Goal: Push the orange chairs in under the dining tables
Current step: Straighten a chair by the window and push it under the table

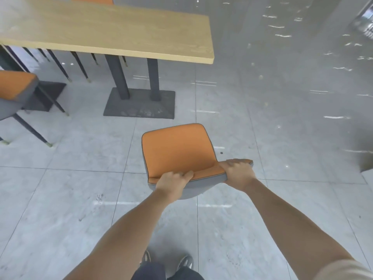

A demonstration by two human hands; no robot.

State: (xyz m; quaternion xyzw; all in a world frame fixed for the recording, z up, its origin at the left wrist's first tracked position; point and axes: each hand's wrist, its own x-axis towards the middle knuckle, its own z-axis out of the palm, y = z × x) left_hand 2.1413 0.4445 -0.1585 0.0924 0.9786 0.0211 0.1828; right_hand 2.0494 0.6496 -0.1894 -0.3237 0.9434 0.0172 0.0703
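Note:
An orange chair [177, 148] with a grey shell stands on the tiled floor in front of me, its seat facing the wooden dining table [113, 31]. My left hand [173, 181] grips the left part of the backrest's top edge. My right hand [239, 172] grips the right end of that edge, fingers curled over it. The chair stands apart from the table, a short way in front of its near right corner. The chair's legs are hidden under the seat.
The table's two dark posts rise from a flat base plate [139, 106]. A second orange chair [16, 91] stands at the left, partly under the table. More chair legs show behind. Open tiled floor lies to the right. My feet [167, 261] are below.

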